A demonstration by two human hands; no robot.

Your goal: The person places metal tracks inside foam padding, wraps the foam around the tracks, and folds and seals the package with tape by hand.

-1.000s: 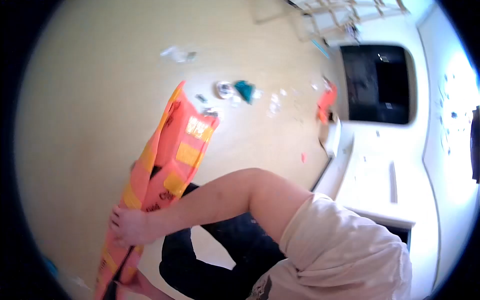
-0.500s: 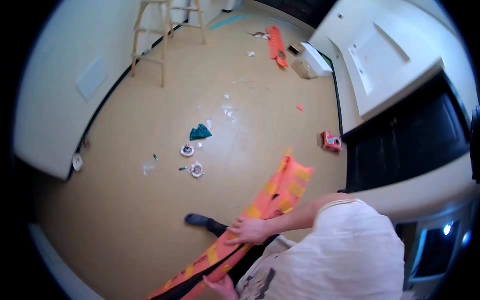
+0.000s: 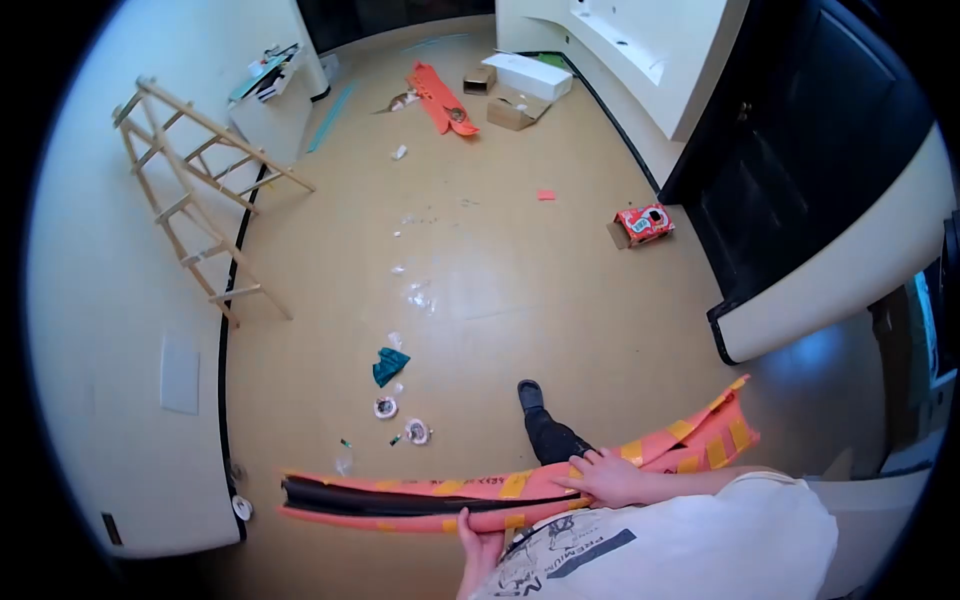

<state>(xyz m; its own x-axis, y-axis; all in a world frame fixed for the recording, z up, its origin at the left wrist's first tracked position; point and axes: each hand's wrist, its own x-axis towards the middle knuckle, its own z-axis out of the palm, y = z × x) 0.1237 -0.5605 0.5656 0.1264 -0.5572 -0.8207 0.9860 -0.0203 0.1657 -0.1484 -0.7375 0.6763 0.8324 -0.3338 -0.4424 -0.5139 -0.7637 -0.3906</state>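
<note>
A long orange sheet (image 3: pixel 470 488), folded lengthwise and patched with yellow tape, stretches across my front. Its left half gapes along the length, showing a black lining or black piece inside; the right end is flared. My left hand (image 3: pixel 480 540) grips the lower edge near the middle, thumb over the rim and the other fingers hidden underneath. Farther right, my right hand (image 3: pixel 608 476) is closed over the upper side, fingers bent across the fold. Below the right hand the sheet meets my white shirt (image 3: pixel 690 545). One dark shoe (image 3: pixel 529 395) shows beyond the sheet.
Tape rolls (image 3: pixel 417 431), a green cloth (image 3: pixel 391 366) and plastic scraps lie ahead. A wooden stepladder (image 3: pixel 190 200) leans at the left wall. A red box (image 3: pixel 645 225) sits near the black door (image 3: pixel 800 130). Farther off are another orange strip (image 3: pixel 437 97), a cat (image 3: pixel 403 101) and cartons (image 3: pixel 515 108).
My view has turned right. The orange sheet has swung from a steep diagonal to nearly crosswise, and both hands remain on it.
</note>
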